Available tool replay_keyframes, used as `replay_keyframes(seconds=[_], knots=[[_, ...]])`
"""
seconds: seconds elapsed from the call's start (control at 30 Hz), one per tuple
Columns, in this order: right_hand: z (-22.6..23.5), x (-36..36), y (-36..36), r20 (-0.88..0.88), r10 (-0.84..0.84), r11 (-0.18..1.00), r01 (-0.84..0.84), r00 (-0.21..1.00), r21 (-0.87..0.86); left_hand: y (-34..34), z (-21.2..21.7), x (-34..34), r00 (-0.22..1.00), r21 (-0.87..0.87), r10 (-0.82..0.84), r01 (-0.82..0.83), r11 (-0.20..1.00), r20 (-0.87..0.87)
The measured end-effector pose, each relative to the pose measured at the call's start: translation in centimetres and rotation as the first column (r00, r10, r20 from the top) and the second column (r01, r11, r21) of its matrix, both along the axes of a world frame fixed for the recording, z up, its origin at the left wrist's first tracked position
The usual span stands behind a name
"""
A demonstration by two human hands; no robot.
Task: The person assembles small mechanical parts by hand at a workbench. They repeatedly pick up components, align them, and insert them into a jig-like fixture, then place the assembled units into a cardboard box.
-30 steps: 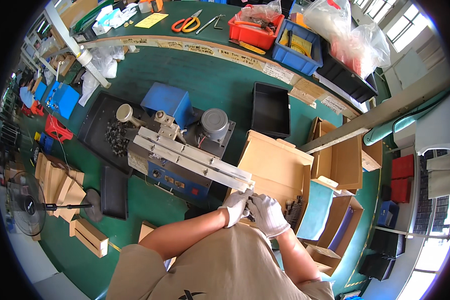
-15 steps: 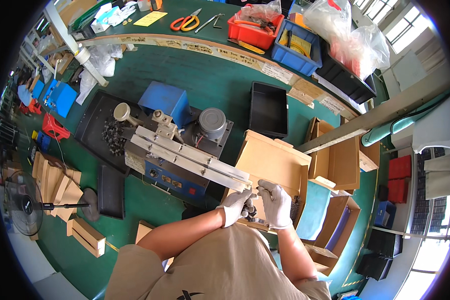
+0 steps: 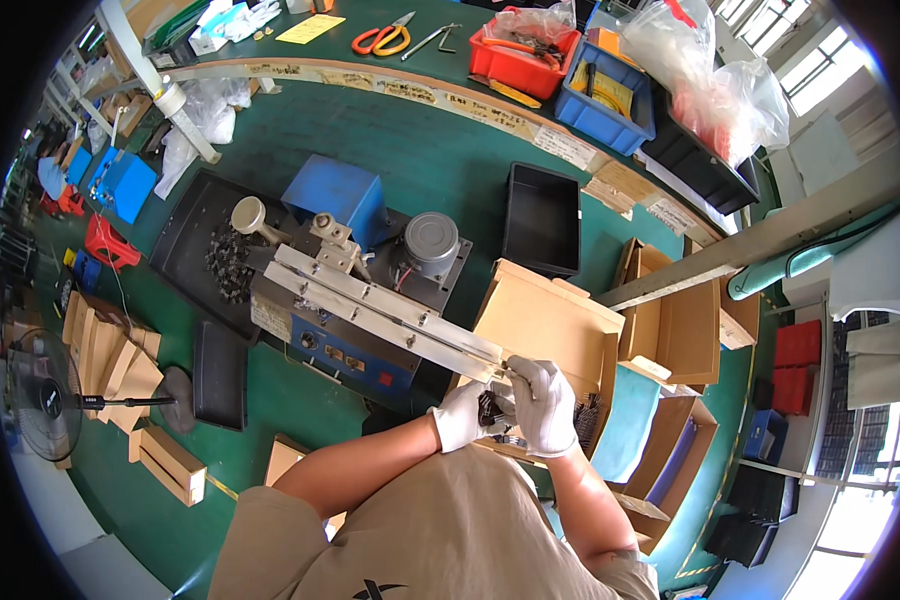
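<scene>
Both my hands wear white gloves and are close together at the lower end of a machine's long metal rail (image 3: 390,325). My left hand (image 3: 460,416) is closed around a cluster of small dark parts (image 3: 488,408), whose exact kind is too small to tell. The fingers of my right hand (image 3: 544,408) are pinched together at the rail's end; whatever they hold is hidden. Under the hands is an open cardboard box (image 3: 545,310), with more small dark parts (image 3: 588,415) in it beside my right hand.
Behind the rail stand a blue machine housing (image 3: 338,195) and a round grey motor (image 3: 431,240). A black tray (image 3: 185,225) holding a dark heap lies at the rail's far left. Another black tray (image 3: 542,215) sits behind the box. Cardboard boxes (image 3: 675,330) stand right; a fan (image 3: 50,400) stands left.
My right hand has shifted slightly left and down, its fingertips now against the rail's end. The dark parts in my left hand show more plainly. The whole view has tilted slightly.
</scene>
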State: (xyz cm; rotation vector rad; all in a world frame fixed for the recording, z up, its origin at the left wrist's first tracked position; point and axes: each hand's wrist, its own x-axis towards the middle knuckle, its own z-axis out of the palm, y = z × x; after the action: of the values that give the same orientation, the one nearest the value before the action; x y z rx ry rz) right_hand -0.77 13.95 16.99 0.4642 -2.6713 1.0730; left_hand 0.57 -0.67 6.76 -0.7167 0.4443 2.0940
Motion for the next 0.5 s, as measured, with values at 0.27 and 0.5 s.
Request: replay_keyframes(seconds=[0.27,0.5], knots=[[-0.8,0.1,-0.1,-0.002,-0.052,0.997,0.052,0.999,-0.060,-0.5,0.1,-0.1,0.999,0.120,-0.015,0.021,0.993,-0.049],[-1.0,0.3,-0.1,0.024,-0.069,0.998,0.069,0.997,-0.006,-0.5,0.8,0.0,0.998,0.053,-0.021,0.025,0.998,-0.066]])
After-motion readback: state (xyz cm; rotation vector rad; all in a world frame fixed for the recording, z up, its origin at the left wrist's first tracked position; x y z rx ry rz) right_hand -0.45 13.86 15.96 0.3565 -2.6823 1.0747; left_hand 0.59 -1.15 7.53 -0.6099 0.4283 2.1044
